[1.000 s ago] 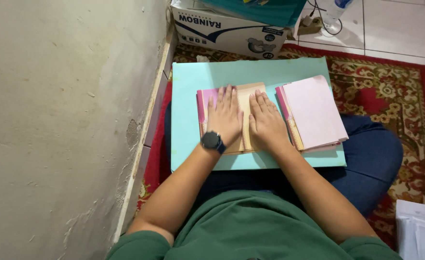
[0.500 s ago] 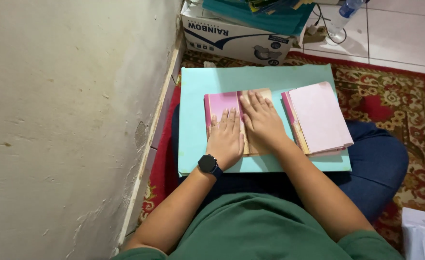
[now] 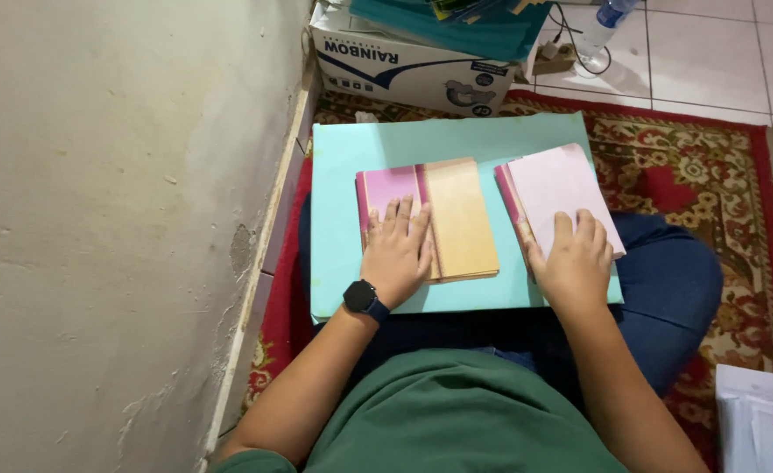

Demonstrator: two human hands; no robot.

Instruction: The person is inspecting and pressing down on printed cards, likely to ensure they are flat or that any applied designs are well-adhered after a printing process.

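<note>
Palms lie flat: left hand [image 3: 397, 254] on folded paper [image 3: 428, 219], right hand [image 3: 572, 258] on paper stack [image 3: 555, 191]; sheets may slide off board [image 3: 456, 140].

Right hand [image 3: 575, 258] left orange sheet [image 3: 461, 219] (now on pink stack [image 3: 562, 188]).

Two paper stacks lie side by side on the lap board [image 3: 343, 158] (open stack [image 3: 456, 210] left, closed stack [image 3: 553, 188] right).
</note>
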